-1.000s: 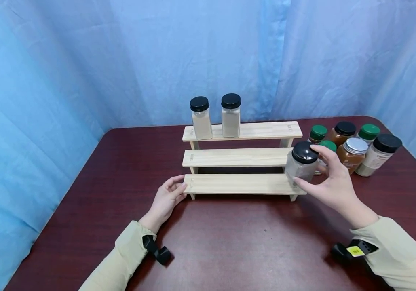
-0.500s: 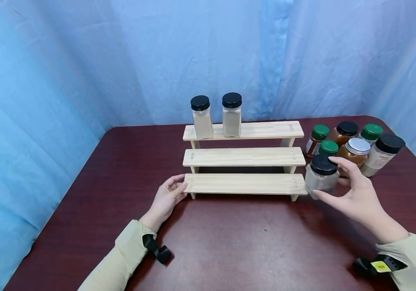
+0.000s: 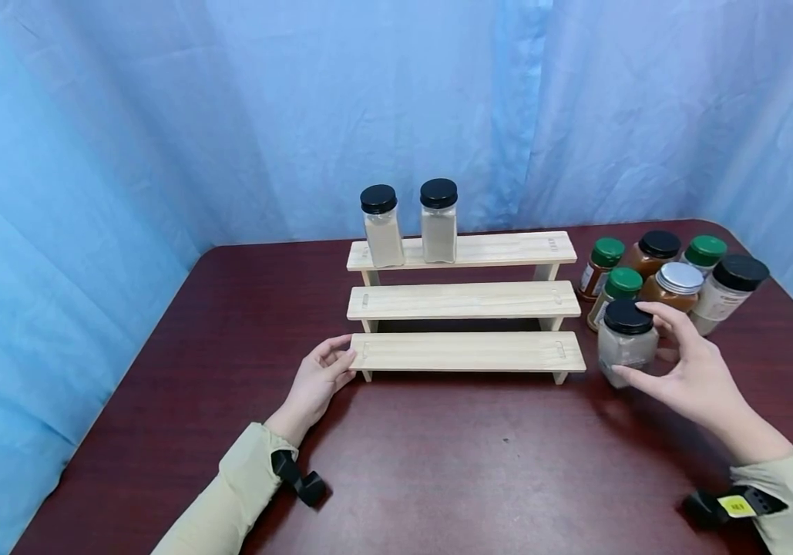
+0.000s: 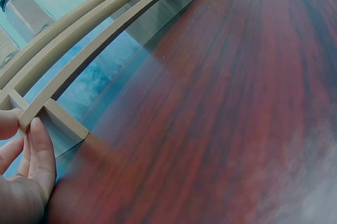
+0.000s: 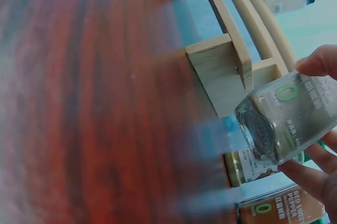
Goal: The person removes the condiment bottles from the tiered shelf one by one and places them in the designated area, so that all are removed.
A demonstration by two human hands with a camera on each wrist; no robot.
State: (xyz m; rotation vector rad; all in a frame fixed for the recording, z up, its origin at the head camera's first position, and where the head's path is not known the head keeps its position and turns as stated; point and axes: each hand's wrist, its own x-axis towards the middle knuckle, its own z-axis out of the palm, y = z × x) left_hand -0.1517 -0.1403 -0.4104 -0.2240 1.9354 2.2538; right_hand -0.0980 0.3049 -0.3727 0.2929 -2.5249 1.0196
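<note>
A three-step pale wooden rack (image 3: 465,353) stands on the table. My left hand (image 3: 317,379) pinches the left end of its lowest shelf; in the left wrist view the thumb and fingers (image 4: 42,155) lie on either side of the shelf end. Just right of the rack, my right hand (image 3: 690,378) holds a clear spice jar (image 3: 625,351) with a black lid and greyish powder, thumb on one side and fingers on the other. The right wrist view shows the jar's base (image 5: 260,129) raised off the table. Two tall black-lidded jars (image 3: 439,231) stand on the top shelf's left half.
Several spice jars cluster right of the rack: green-lidded ones (image 3: 618,289), a silver-lidded one (image 3: 673,285) and black-lidded ones (image 3: 722,297). The green-lidded one nearest stands right behind the held jar. A blue curtain (image 3: 368,100) hangs around the dark red table (image 3: 438,462).
My right hand has carried the jar rightward and toward me, from over the right end of the lowest shelf to beside the rack. My left hand stays where it was.
</note>
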